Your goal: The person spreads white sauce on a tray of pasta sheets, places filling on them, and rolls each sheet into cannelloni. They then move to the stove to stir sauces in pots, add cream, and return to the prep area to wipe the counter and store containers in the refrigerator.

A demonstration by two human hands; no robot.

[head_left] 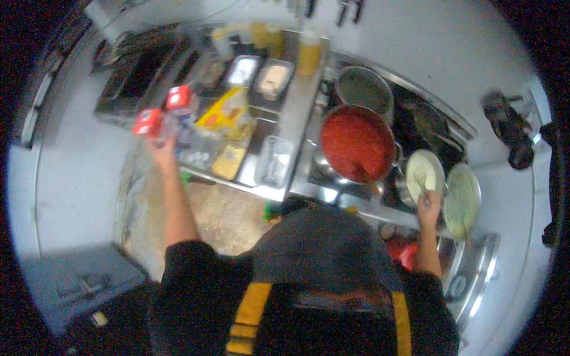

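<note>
At steel worktop (274,193) left edge, red-white box (147,123) being touched, left hand (163,149) grip unclear; wire whisk (421,181) being grasped by right hand (428,207).

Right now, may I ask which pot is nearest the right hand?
The cream-filled pot, between the red-filled pot and the rightmost pot; the right hand overlaps its near rim, not theirs.

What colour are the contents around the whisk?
Pale yellow-green; the contents show best in the head view.

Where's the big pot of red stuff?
In the head view, the red stuff is right of centre, just left of the pale stuff by the right hand.
</note>
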